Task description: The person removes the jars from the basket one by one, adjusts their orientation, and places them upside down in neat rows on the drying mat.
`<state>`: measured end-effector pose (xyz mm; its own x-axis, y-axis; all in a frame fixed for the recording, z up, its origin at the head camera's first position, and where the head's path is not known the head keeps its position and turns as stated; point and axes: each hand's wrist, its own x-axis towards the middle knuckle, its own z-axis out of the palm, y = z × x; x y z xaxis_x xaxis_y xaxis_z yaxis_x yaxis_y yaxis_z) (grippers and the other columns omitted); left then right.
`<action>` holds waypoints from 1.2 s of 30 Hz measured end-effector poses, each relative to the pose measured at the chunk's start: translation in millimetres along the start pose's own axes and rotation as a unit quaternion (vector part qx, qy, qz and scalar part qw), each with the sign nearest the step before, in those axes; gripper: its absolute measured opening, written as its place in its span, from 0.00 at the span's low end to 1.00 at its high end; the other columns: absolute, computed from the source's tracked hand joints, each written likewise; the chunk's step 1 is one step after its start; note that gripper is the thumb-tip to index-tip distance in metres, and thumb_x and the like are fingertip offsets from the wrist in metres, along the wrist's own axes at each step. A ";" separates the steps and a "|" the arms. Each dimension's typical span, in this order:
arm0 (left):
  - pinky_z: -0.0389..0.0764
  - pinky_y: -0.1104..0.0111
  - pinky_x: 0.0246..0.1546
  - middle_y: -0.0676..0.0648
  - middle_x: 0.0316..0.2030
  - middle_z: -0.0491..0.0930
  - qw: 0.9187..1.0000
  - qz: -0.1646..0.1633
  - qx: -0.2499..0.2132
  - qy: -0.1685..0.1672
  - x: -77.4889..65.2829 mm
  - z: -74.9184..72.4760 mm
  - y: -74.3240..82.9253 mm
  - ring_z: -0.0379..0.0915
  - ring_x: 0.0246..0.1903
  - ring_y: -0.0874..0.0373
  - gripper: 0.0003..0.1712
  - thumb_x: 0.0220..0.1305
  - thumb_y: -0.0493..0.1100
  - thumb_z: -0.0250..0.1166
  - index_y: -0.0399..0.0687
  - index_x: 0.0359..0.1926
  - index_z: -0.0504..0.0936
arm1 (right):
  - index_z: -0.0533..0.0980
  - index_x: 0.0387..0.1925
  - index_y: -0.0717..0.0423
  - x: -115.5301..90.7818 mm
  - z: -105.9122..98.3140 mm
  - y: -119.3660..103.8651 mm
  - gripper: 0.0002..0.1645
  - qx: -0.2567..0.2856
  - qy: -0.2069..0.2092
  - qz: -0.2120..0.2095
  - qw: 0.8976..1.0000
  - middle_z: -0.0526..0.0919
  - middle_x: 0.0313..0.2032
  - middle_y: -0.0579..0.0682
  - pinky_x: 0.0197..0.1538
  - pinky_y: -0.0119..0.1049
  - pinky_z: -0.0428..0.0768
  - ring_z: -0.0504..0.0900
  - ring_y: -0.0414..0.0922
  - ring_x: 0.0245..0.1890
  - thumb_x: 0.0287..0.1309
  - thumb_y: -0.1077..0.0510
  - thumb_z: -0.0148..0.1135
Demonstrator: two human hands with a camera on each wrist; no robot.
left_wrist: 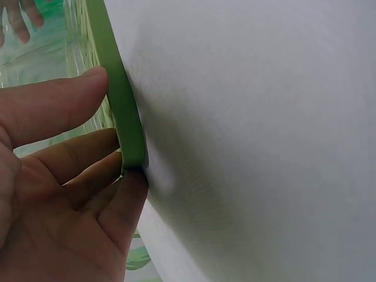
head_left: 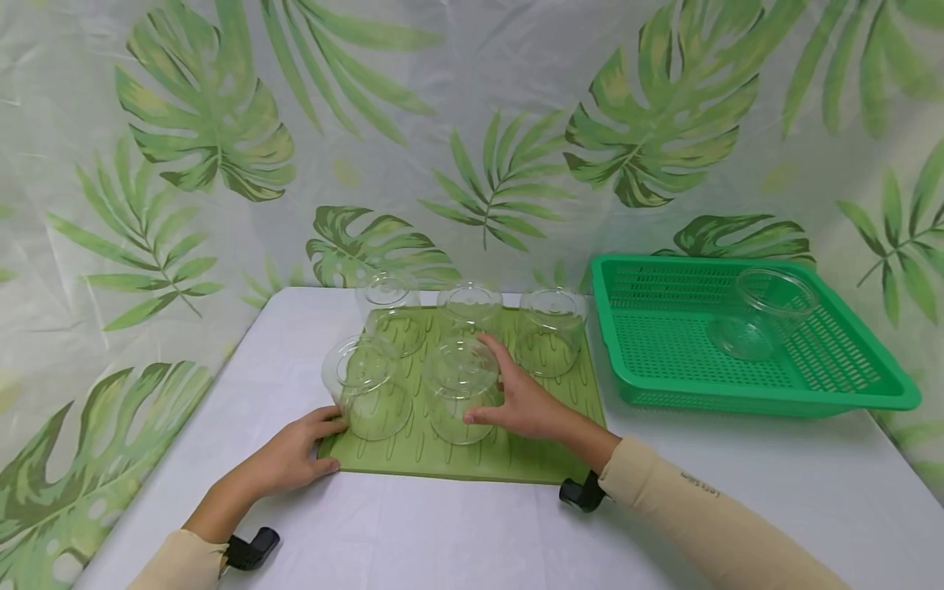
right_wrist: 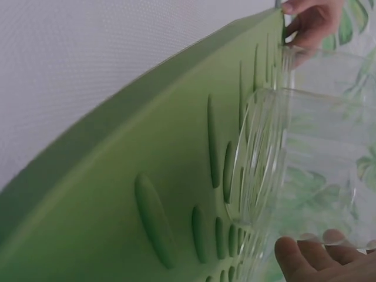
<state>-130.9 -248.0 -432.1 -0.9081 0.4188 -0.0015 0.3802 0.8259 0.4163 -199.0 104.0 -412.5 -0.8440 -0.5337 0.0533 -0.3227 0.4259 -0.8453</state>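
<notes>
Clear round containers stand in two rows on a ridged green mat (head_left: 531,459): three at the back, two in front. My right hand (head_left: 527,401) is round the right side of the front middle container (head_left: 450,410), thumb at its front and a finger by its upper back edge. In the right wrist view the fingertips (right_wrist: 288,252) are right at the clear wall. My left hand (head_left: 291,455) holds the mat's front left corner, thumb on the front edge and fingers at the left edge. Close beside those fingers stands the front left container (head_left: 379,410).
A green slotted basket (head_left: 627,389) sits to the right of the mat, with one clear container (head_left: 745,336) in it. A white cloth (head_left: 442,533) covers the table. Behind hangs a leaf-patterned curtain (head_left: 501,49).
</notes>
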 end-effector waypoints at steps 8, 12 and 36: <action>0.71 0.42 0.63 0.29 0.65 0.70 1.000 -0.004 -0.004 -0.001 -0.4 -1.4 0.5 0.66 0.65 0.31 0.30 0.54 0.37 0.71 0.29 0.59 0.77 | 0.39 0.77 0.32 -1.9 1.7 5.1 0.66 0.018 0.002 -0.002 1.000 0.46 0.79 0.49 0.70 0.58 0.70 0.58 0.56 0.76 0.52 0.53 0.76; 0.71 0.42 0.63 0.30 0.65 0.69 1.000 -0.006 -0.007 -0.003 -1.0 -1.6 0.1 0.66 0.66 0.31 0.30 0.55 0.37 0.71 0.29 0.59 0.77 | 0.38 0.77 0.31 -3.6 3.2 6.9 0.66 0.028 0.004 -0.002 1.000 0.45 0.79 0.49 0.70 0.58 0.70 0.59 0.56 0.76 0.52 0.53 0.76; 0.71 0.41 0.63 0.29 0.65 0.69 1.000 -0.008 -0.014 -0.002 -2.0 -1.2 1.7 0.66 0.65 0.30 0.31 0.55 0.37 0.72 0.30 0.59 0.77 | 0.50 0.76 0.59 -36.3 -53.7 -24.2 0.58 -0.190 0.076 -0.121 0.971 0.61 0.73 0.60 0.59 0.51 0.81 0.67 0.58 0.70 0.52 0.59 0.75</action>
<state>-128.7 -247.9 -430.3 -0.9131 0.4076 -0.0116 0.3609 0.8211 0.4422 -183.6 152.3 -365.4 -0.7674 -0.5508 0.3281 -0.6304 0.5548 -0.5430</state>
